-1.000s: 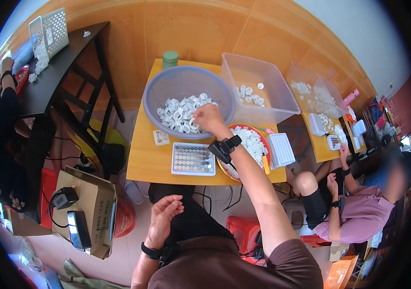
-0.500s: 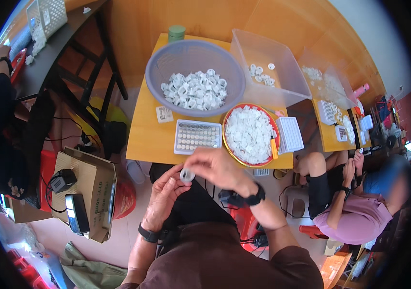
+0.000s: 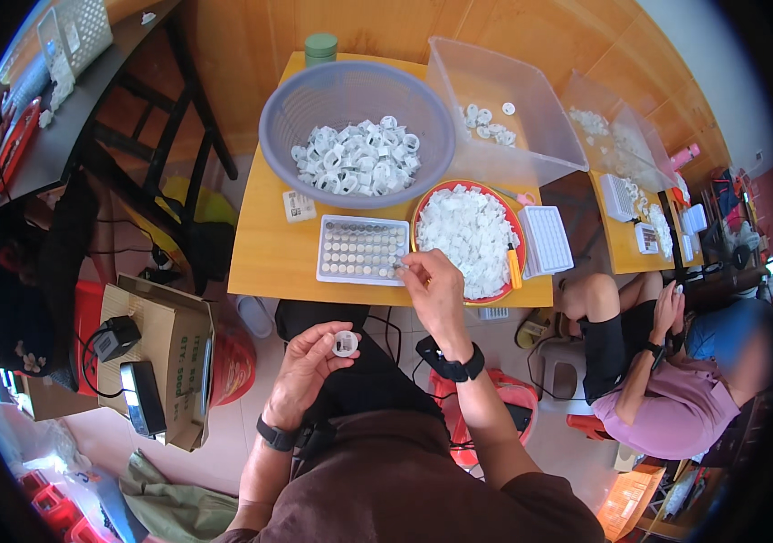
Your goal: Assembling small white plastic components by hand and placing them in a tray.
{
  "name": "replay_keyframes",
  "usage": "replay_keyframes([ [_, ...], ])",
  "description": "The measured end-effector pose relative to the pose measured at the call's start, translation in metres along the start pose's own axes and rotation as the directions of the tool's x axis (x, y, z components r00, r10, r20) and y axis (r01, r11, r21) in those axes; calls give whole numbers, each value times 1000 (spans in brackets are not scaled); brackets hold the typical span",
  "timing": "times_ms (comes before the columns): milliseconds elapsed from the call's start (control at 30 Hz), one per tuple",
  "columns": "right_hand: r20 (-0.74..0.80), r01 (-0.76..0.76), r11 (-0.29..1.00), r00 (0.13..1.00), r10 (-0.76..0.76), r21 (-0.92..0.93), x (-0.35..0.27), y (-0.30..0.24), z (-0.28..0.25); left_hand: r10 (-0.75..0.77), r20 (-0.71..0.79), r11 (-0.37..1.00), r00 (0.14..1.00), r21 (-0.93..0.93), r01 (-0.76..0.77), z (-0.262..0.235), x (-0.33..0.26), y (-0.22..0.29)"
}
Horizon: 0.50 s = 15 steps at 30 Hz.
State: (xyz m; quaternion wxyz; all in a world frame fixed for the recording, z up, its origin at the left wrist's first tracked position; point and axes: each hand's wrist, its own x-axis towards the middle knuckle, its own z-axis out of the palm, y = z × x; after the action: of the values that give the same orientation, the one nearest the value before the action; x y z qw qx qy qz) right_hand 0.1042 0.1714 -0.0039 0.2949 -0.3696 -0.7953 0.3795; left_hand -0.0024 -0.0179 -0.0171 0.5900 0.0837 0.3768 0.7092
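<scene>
My left hand (image 3: 310, 362) pinches a round white plastic housing (image 3: 345, 344) with a dark opening in its middle, held over my lap. Out at the table's front, my right hand (image 3: 436, 288) has thumb and fingertips together at the right edge of a white tray (image 3: 323, 271). Rows of small round silver discs, like button cells (image 3: 359, 246), fill that tray. Whatever lies between the right fingertips is too small to make out. To the right of the tray, a red-rimmed round dish (image 3: 520, 237) holds a heap of small white plastic pieces (image 3: 466, 231).
A grey-purple basin (image 3: 269, 149) of white housings stands behind the tray. A clear bin (image 3: 540, 118) with a few round parts is beside it. Stacked white trays (image 3: 546, 240) and an orange-handled tool (image 3: 514, 269) lie at right. Another person (image 3: 667, 398) sits further right; a cardboard box (image 3: 169, 344) stands left.
My right hand has left the housing and reached forward to the tray's right edge. The left hand, slightly lower, keeps hold of the housing, whose opening now shows. The view has shifted a little.
</scene>
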Motion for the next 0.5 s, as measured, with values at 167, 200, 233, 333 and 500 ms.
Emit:
replay_keyframes([
  [167,32,-20,993,999,24,-117,5,5,3,3,-21,1000,1000,-17,-4,1,1,-2],
  [200,33,-21,992,999,26,-128,5,5,4,5,-23,1000,1000,-16,-5,0,0,-3],
  [233,35,-20,992,999,25,-126,5,5,5,6,-27,1000,1000,-21,-6,0,0,-3],
  [333,52,-17,988,998,26,-154,7,5,6,0,-33,999,999,-35,-1,0,-1,-4],
  [500,36,61,983,998,-55,-173,7,6,7,3,-33,998,999,-62,-5,2,-1,-3],
])
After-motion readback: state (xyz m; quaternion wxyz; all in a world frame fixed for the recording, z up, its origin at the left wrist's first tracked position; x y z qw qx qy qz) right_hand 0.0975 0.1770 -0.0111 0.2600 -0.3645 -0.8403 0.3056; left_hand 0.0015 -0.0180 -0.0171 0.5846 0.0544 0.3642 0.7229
